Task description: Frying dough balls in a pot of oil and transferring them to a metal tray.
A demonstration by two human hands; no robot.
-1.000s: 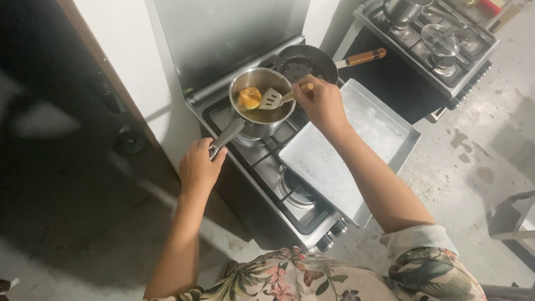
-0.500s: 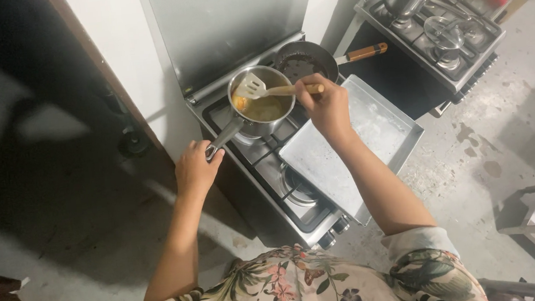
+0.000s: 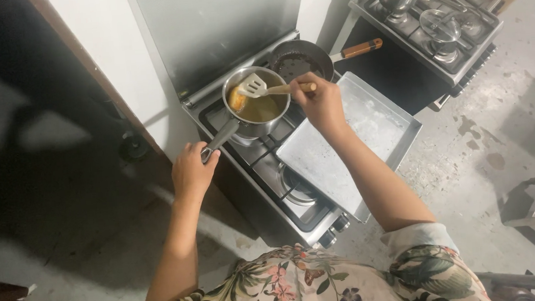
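The right hand (image 3: 320,104), fingers pinching the spatula (image 3: 253,87), has lifted it to the saucepan's (image 3: 257,103) twelve o'clock rim; the left hand (image 3: 192,171) keeps its fingers closed round the handle (image 3: 220,139).

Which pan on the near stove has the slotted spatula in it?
The shiny steel saucepan with yellowish liquid, its handle held by the left hand. The dark frying pan with the wooden handle behind it holds no utensil.
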